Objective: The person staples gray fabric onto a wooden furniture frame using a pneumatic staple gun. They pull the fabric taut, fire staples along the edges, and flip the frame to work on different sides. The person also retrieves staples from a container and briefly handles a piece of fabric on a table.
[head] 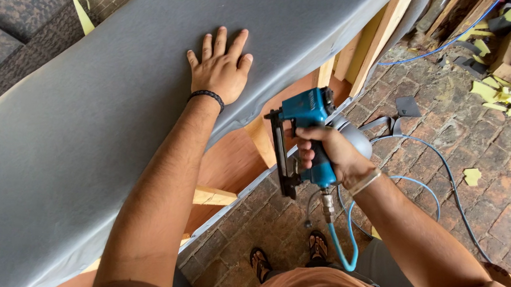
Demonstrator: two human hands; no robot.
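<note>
Grey cloth (109, 111) pressed flat near its edge by open left hand (220, 65), best kept smooth and tight, blue staple gun (303, 141) gripped firmly in right hand (331, 154).

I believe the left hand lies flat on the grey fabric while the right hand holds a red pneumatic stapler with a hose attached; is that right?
Not quite: the head view shows the pneumatic stapler is blue, not red. The rest stands: the left hand lies flat on the grey fabric, and the right hand holds the stapler, hose attached.
</note>
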